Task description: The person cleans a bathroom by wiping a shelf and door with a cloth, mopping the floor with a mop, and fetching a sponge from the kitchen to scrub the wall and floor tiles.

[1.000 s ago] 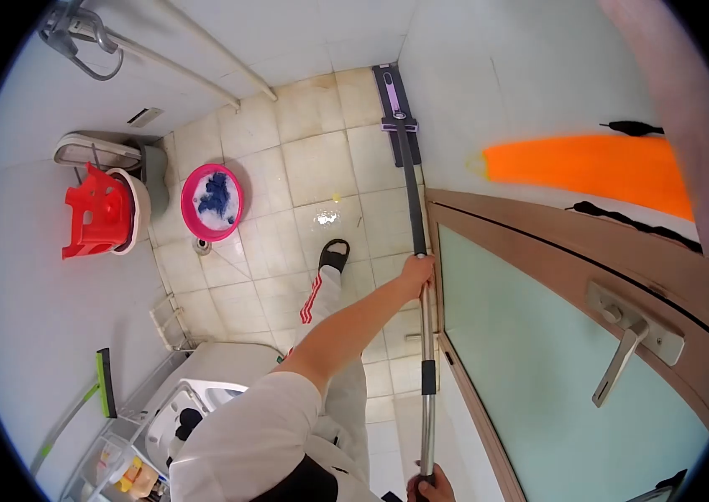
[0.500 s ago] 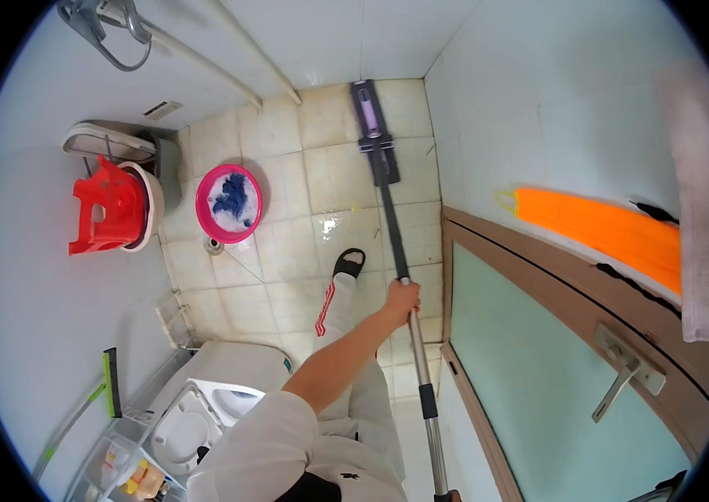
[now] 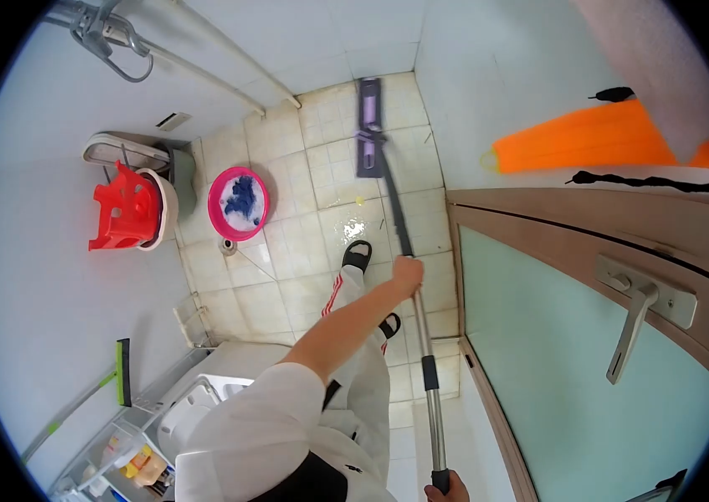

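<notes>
A flat mop with a dark and purple head (image 3: 369, 159) lies on the tiled floor by the far wall. Its pole slants down toward me. My left hand (image 3: 409, 274) is closed around the middle of the pole, with the arm stretched out. Lower down, at the bottom edge of the view, my right hand (image 3: 450, 489) grips the dark handle end of the same pole. Part of this hand is cut off by the frame edge.
A pink basin (image 3: 214, 219) with suds and blue cloth sits on the wet floor. Red stool (image 3: 127, 207) and tubs stand at the left wall. The toilet (image 3: 191, 410) is lower left. A glass door (image 3: 555, 335) stands right; an orange cloth (image 3: 580, 140) hangs above it.
The mop head moved left from the right-hand corner, away from the side wall, and has turned slightly. Both hands stay on the pole. The view has shifted, and a second slippered foot now shows.
</notes>
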The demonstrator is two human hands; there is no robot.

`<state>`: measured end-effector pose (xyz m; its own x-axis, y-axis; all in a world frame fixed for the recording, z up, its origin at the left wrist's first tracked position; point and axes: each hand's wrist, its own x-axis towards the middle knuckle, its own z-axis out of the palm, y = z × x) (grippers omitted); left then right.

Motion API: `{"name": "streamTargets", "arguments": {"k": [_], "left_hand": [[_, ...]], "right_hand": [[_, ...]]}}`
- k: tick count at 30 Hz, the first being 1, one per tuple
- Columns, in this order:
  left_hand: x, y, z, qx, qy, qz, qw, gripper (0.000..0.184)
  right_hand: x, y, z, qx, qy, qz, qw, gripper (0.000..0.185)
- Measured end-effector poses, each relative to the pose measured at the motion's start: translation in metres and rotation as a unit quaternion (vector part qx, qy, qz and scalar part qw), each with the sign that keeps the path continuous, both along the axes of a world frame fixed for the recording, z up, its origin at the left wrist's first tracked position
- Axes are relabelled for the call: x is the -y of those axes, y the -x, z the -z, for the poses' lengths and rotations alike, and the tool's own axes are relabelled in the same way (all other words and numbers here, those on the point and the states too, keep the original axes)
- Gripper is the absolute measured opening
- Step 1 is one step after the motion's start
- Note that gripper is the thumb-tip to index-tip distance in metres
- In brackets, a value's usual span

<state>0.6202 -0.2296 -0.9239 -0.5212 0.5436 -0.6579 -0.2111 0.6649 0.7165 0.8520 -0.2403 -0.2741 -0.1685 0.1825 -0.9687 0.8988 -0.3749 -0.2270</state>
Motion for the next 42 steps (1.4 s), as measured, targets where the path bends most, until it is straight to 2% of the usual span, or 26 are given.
{"name": "streamTargets", "arguments": {"k": [2, 3, 5, 7, 10, 11, 14, 15, 18, 22, 23, 24, 26, 27, 28, 29, 30, 31, 32, 34, 35, 36, 37, 38, 40, 42], "left_hand": [[-0.064, 0.018, -0.122, 0.187, 0.034, -0.179, 0.965, 0.012], [-0.084, 0.027, -0.161, 0.234, 0.025, -0.221, 0.946, 0.012], [-0.102, 0.045, -0.21, 0.304, 0.001, -0.277, 0.911, 0.013], [-0.094, 0.066, -0.232, 0.343, -0.038, -0.305, 0.887, 0.015], [-0.079, 0.092, -0.247, 0.395, -0.059, -0.348, 0.848, 0.015], [-0.075, 0.1, -0.252, 0.41, -0.06, -0.363, 0.834, 0.014], [-0.054, 0.121, -0.274, 0.453, -0.084, -0.441, 0.77, 0.014], [-0.047, 0.13, -0.283, 0.449, -0.072, -0.453, 0.766, 0.015], [-0.034, 0.141, -0.262, 0.533, -0.154, -0.489, 0.673, 0.016], [-0.061, 0.148, -0.251, 0.599, -0.233, -0.489, 0.59, 0.015], [-0.065, 0.144, -0.241, 0.624, -0.258, -0.474, 0.566, 0.013], [-0.068, 0.137, -0.234, 0.636, -0.263, -0.459, 0.562, 0.013], [-0.083, 0.133, -0.217, 0.656, -0.281, -0.428, 0.554, 0.012], [-0.095, 0.14, -0.22, 0.637, -0.244, -0.431, 0.591, 0.013], [-0.105, 0.149, -0.227, 0.615, -0.204, -0.435, 0.626, 0.014], [-0.106, 0.156, -0.232, 0.593, -0.157, -0.436, 0.658, 0.015], [-0.109, 0.17, -0.23, 0.514, -0.143, -0.452, 0.715, 0.015], [-0.115, 0.186, -0.228, 0.432, -0.126, -0.464, 0.762, 0.014], [-0.118, 0.205, -0.225, 0.345, -0.108, -0.47, 0.805, 0.014], [-0.101, 0.243, -0.218, 0.377, -0.128, -0.479, 0.782, 0.013], [-0.09, 0.256, -0.214, 0.391, -0.14, -0.485, 0.77, 0.013], [-0.073, 0.265, -0.213, 0.376, -0.144, -0.488, 0.774, 0.013], [-0.06, 0.262, -0.21, 0.367, -0.147, -0.482, 0.782, 0.013], [-0.059, 0.26, -0.21, 0.362, -0.154, -0.472, 0.789, 0.013], [-0.055, 0.26, -0.211, 0.341, -0.123, -0.455, 0.813, 0.013], [-0.04, 0.257, -0.208, 0.322, -0.095, -0.44, 0.833, 0.014]], "right_hand": [[0.008, 0.009, -0.006, -0.024, -0.1, -0.024, 0.994, 0.019], [0.003, 0.018, -0.013, 0.077, 0.007, 0.05, 0.996, 0.017], [-0.021, 0.067, -0.038, 0.106, -0.001, -0.041, 0.994, 0.015], [-0.026, 0.096, -0.047, 0.131, -0.009, -0.118, 0.984, 0.014], [-0.019, 0.099, -0.055, 0.094, -0.034, -0.321, 0.942, 0.021], [-0.026, 0.112, -0.063, 0.146, -0.028, -0.263, 0.953, 0.029], [-0.038, 0.137, -0.077, 0.172, -0.046, -0.327, 0.928, 0.034], [-0.044, 0.15, -0.081, 0.188, -0.041, -0.324, 0.926, 0.034], [-0.056, 0.142, -0.072, 0.166, -0.112, -0.371, 0.907, 0.033], [-0.072, 0.113, -0.07, 0.04, -0.152, -0.349, 0.924, 0.05], [-0.081, 0.115, -0.077, 0.056, -0.056, -0.23, 0.97, 0.058], [-0.08, 0.104, -0.077, 0.054, -0.018, -0.118, 0.991, 0.057], [-0.077, 0.071, -0.068, 0.042, 0.055, 0.102, 0.992, 0.054], [-0.087, 0.069, -0.068, 0.097, 0.047, -0.007, 0.994, 0.051], [-0.085, 0.064, -0.058, 0.112, -0.019, -0.122, 0.986, 0.051], [-0.077, 0.055, -0.044, 0.127, -0.082, -0.233, 0.961, 0.052], [-0.075, 0.053, -0.035, 0.139, -0.147, -0.34, 0.918, 0.052], [-0.073, 0.117, -0.042, 0.199, -0.113, -0.354, 0.907, 0.05], [-0.065, 0.12, -0.033, 0.137, -0.177, -0.356, 0.907, 0.048], [-0.06, 0.171, -0.023, 0.176, -0.123, -0.343, 0.915, 0.046], [-0.049, 0.178, -0.024, 0.148, -0.118, -0.34, 0.921, 0.047], [-0.036, 0.184, -0.024, 0.117, -0.11, -0.339, 0.927, 0.049], [-0.023, 0.189, -0.022, 0.138, -0.082, -0.357, 0.92, 0.05], [-0.019, 0.205, -0.025, 0.16, -0.024, -0.327, 0.931, 0.05], [-0.015, 0.202, -0.022, 0.154, 0.006, -0.278, 0.948, 0.048], [-0.023, 0.202, -0.023, 0.095, -0.025, -0.295, 0.95, 0.049]]}}
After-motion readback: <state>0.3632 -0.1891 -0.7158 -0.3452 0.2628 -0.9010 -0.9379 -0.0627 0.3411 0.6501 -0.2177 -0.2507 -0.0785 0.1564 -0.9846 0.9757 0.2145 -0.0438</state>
